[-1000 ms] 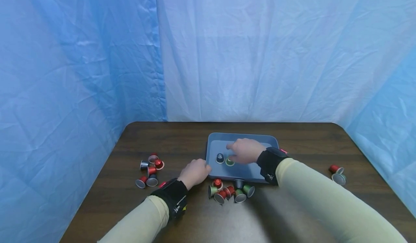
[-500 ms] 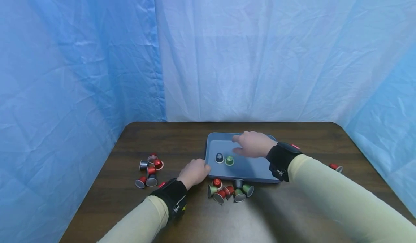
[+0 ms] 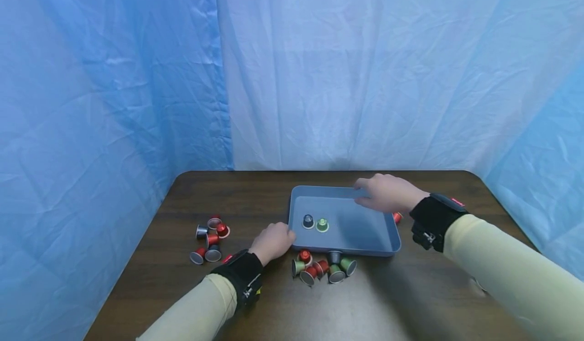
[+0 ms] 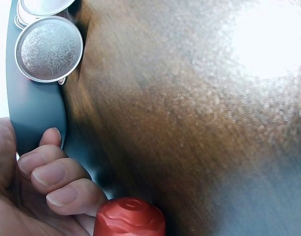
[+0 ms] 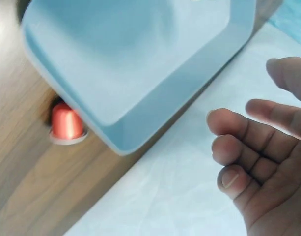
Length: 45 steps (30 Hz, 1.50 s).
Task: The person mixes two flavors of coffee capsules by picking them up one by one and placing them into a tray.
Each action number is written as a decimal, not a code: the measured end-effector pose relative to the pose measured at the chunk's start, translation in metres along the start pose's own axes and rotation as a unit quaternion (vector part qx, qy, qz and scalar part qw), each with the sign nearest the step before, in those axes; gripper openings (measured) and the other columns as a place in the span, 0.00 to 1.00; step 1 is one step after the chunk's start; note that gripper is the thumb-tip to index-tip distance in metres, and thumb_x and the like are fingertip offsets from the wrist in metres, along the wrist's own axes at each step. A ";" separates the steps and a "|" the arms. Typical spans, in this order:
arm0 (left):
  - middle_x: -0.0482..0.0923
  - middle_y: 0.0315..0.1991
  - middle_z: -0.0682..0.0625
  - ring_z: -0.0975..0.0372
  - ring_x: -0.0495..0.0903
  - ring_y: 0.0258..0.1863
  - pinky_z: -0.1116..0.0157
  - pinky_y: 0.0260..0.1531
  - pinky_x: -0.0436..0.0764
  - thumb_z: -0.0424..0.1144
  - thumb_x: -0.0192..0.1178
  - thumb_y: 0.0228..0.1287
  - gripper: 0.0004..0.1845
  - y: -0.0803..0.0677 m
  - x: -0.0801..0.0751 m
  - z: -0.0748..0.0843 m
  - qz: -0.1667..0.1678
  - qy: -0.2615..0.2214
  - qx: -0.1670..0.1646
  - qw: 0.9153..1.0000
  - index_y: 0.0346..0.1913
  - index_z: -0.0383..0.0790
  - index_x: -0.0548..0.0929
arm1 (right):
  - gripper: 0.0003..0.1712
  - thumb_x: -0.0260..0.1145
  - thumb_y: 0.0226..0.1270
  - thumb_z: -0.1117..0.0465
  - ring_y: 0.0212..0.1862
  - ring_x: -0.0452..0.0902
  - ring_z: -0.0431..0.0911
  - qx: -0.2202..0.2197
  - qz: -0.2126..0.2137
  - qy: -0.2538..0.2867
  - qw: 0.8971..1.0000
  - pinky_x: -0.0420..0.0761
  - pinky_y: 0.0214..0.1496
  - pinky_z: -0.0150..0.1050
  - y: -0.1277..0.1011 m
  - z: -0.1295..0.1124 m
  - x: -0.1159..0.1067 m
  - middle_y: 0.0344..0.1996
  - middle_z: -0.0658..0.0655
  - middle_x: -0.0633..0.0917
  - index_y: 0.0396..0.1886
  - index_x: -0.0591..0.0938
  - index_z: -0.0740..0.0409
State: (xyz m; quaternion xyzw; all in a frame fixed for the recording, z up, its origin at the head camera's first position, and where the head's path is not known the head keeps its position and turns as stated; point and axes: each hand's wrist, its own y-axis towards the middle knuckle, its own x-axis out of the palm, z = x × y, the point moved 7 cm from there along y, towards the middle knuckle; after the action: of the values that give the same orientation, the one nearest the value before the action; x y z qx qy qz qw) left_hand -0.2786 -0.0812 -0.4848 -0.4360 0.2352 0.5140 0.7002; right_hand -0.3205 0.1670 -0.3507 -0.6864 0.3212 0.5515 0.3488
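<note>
My left hand [image 3: 272, 241] grips the left near corner of the blue tray [image 3: 356, 251]. In the left wrist view its fingers curl against the tray's outer wall, beside a red coffee capsule [image 4: 130, 217]. A dark coffee capsule [image 3: 308, 221] and a green coffee capsule [image 3: 322, 225] stand rim-down inside the tray. Over the tray's far right part hovers my right hand [image 3: 390, 193], thumb and fingers spread, holding nothing. Just beyond the tray's right side stands another red capsule [image 5: 68, 121], partly behind that hand in the head view.
Several red, green and dark capsules, among them a tipped green one [image 3: 349, 266], lie along the tray's near edge. A second cluster with a red capsule [image 3: 212, 239] lies at left. My right sleeve [image 3: 511, 265] covers most of a capsule. Blue curtains [image 3: 319, 77] hang behind the table.
My right hand has let go of the green capsule in the tray and moved right and away, up to the tray's far right side. The left hand has stayed at its corner.
</note>
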 end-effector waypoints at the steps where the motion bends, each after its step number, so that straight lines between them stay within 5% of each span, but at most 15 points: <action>1: 0.74 0.28 0.45 0.54 0.76 0.30 0.59 0.31 0.72 0.44 0.53 0.75 0.14 0.000 0.000 0.000 0.000 -0.001 0.002 1.000 0.44 0.36 0.83 | 0.25 0.67 0.73 0.51 0.39 0.85 0.43 0.005 -0.002 0.003 1.000 0.85 0.47 0.50 -0.003 0.004 -0.002 0.45 0.56 0.89 0.61 0.81 0.61; 10: 0.74 0.28 0.45 0.54 0.76 0.29 0.59 0.30 0.72 0.44 0.53 0.75 0.15 0.001 -0.001 -0.003 0.001 -0.001 0.003 1.000 0.45 0.36 0.83 | 0.23 0.64 0.75 0.51 0.31 0.81 0.37 0.021 -0.001 0.034 0.999 0.84 0.47 0.51 -0.029 0.031 -0.013 0.37 0.50 0.87 0.61 0.80 0.61; 16: 0.73 0.28 0.45 0.54 0.76 0.29 0.59 0.30 0.71 0.44 0.53 0.75 0.14 0.000 -0.002 -0.002 0.003 -0.001 0.005 1.000 0.43 0.36 0.83 | 0.24 0.63 0.75 0.50 0.38 0.85 0.41 0.035 0.010 0.027 0.999 0.83 0.50 0.55 -0.042 0.048 -0.017 0.43 0.54 0.89 0.61 0.80 0.62; 24: 0.73 0.28 0.45 0.54 0.76 0.29 0.59 0.30 0.72 0.44 0.53 0.75 0.14 -0.002 -0.002 -0.001 0.004 -0.006 0.002 1.000 0.42 0.36 0.82 | 0.24 0.65 0.74 0.52 0.30 0.81 0.39 0.043 0.005 0.023 0.999 0.84 0.42 0.52 -0.058 0.067 -0.019 0.35 0.51 0.88 0.58 0.81 0.66; 45: 0.75 0.29 0.45 0.54 0.76 0.30 0.58 0.31 0.73 0.45 0.53 0.75 0.16 -0.002 -0.001 -0.001 0.003 0.004 -0.006 1.000 0.46 0.36 0.83 | 0.21 0.66 0.72 0.53 0.33 0.82 0.46 0.099 0.016 0.017 0.995 0.83 0.36 0.50 -0.093 0.118 -0.013 0.35 0.56 0.88 0.51 0.82 0.69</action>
State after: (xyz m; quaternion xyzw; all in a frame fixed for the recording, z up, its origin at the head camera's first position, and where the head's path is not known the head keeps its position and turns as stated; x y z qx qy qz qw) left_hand -0.2774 -0.0829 -0.4837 -0.4410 0.2363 0.5160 0.6953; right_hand -0.3091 0.3171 -0.3438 -0.6525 0.3911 0.5104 0.4009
